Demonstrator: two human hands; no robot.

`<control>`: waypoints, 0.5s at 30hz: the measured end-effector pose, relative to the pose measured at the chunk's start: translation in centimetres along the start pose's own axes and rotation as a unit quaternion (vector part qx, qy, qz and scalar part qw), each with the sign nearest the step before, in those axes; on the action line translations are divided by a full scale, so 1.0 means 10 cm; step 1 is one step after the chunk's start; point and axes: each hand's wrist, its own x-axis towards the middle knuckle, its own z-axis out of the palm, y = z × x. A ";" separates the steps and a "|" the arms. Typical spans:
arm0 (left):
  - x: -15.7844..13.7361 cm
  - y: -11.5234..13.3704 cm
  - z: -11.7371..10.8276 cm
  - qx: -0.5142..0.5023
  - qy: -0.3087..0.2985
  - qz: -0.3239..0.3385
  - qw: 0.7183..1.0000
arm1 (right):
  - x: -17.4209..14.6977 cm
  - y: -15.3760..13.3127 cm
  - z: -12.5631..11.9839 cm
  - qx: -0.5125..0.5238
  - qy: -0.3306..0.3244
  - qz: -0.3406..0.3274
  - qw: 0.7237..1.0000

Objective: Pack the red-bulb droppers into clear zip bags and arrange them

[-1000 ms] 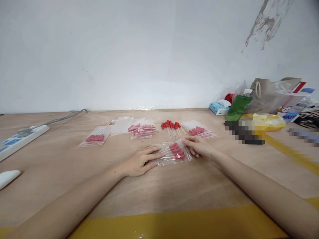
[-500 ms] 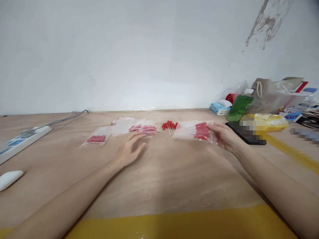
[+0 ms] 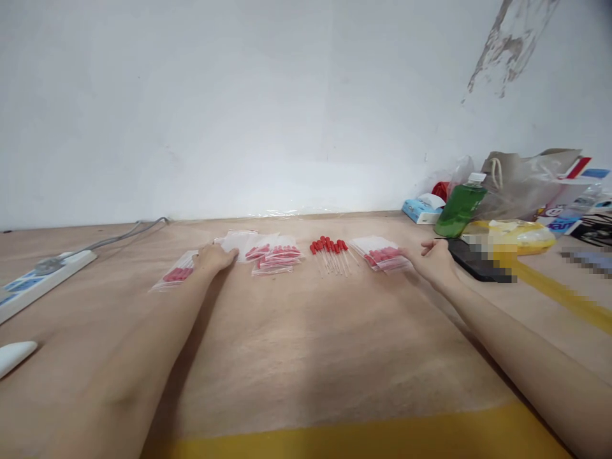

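Bags of red-tipped sticks (image 3: pixel 382 254) lie in a pile just to the left of the right hand (image 3: pixel 415 248). One fingertip of this hand is at the edge of the pile, and its other fingers are up and apart from it. The left hand (image 3: pixel 215 256) is far across from there, over some flat, see-through bags (image 3: pixel 243 242). Its thumb is by them, but its other fingers are hard to see, so I cannot tell if it grips one.

Just to the left of the left hand is another bag with red tips (image 3: pixel 178 273). On its other side, near its thumb, sits a messy stack of filled bags (image 3: pixel 280 256). Loose red-tipped sticks (image 3: pixel 329 247) lie between the two hands, nearer to the right one, with their red ends pointing away. They all rest on the brown surface (image 3: pixel 315 357). Right beside the right hand is a black phone (image 3: pixel 471 260), and past it stands a green bottle (image 3: pixel 459 209), leaning.
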 end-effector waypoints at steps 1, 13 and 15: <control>0.03 0.00 0.01 0.003 -0.007 -0.010 1.000 | -0.02 0.00 -0.03 -0.045 0.041 -0.035 0.998; -0.01 -0.07 -0.03 -0.014 0.036 -0.034 0.999 | -0.50 -0.64 0.39 -0.183 -0.183 -0.292 0.921; -0.05 -0.08 -0.03 -0.024 0.053 -0.029 0.998 | -0.47 -0.76 0.55 -0.204 -0.211 -0.258 0.920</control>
